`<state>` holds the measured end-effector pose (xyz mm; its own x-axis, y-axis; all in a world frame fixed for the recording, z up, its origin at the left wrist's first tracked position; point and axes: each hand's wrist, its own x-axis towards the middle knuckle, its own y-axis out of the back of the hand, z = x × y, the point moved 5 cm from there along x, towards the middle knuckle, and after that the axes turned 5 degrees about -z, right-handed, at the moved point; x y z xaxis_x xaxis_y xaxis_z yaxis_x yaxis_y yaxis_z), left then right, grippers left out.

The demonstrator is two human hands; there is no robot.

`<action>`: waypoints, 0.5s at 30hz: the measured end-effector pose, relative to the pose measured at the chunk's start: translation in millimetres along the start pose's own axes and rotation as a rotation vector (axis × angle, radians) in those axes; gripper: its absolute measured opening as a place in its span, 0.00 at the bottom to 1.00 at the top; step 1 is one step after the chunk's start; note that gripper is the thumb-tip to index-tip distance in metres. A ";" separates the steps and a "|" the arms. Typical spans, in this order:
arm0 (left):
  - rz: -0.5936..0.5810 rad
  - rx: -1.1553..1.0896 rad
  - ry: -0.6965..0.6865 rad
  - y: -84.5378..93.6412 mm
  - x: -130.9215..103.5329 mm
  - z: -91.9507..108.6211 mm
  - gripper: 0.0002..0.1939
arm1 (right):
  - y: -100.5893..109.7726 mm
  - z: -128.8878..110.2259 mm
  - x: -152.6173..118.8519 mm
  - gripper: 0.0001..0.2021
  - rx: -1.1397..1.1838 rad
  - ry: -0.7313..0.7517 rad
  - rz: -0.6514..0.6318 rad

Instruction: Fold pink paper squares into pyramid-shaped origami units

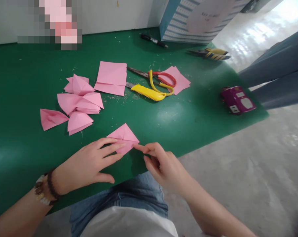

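A small folded pink paper (pixel 125 132) lies on the green table near its front edge, with crease lines meeting at its middle. My left hand (pixel 94 161) rests flat over the paper's left and lower part, fingers spread, and hides that side. With its index finger stretched out, my right hand (pixel 161 161) touches the paper's right corner; its thumb is apart and the other fingers are curled. Beyond my left hand several folded pink paper pieces (pixel 79 103) lie grouped together. A stack of flat pink paper sheets (pixel 111 77) sits behind them.
Scissors (pixel 161 79) with red and yellow handles lie partly over more pink sheets (pixel 180 80), beside a yellow utility knife (pixel 147 92). Farther back are a black pen (pixel 154 40), pliers (pixel 209 53) and a striped box (pixel 200 19). A purple packet (pixel 239 99) sits near a person's legs (pixel 280 72).
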<state>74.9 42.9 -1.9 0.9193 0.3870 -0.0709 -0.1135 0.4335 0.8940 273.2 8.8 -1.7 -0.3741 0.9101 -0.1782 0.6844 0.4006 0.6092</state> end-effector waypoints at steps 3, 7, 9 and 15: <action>0.000 0.008 0.004 -0.1 0.2 0.2 0.37 | 3.0 0.1 1.3 0.06 -0.001 -0.018 0.014; 0.008 -0.020 0.008 0.1 0.3 0.3 0.37 | 4.4 -1.3 0.9 0.06 0.004 0.002 0.012; 0.014 -0.029 0.012 0.3 0.2 0.1 0.35 | 5.8 0.3 0.4 0.07 0.002 -0.009 0.030; -0.013 -0.006 0.023 -1.8 -0.9 -0.5 0.36 | 7.1 3.7 0.8 0.07 -0.006 0.011 0.023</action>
<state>74.1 42.2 -3.7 0.9119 0.3998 -0.0926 -0.1040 0.4434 0.8903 280.1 12.8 -0.4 -0.3649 0.9179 -0.1559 0.6893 0.3789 0.6174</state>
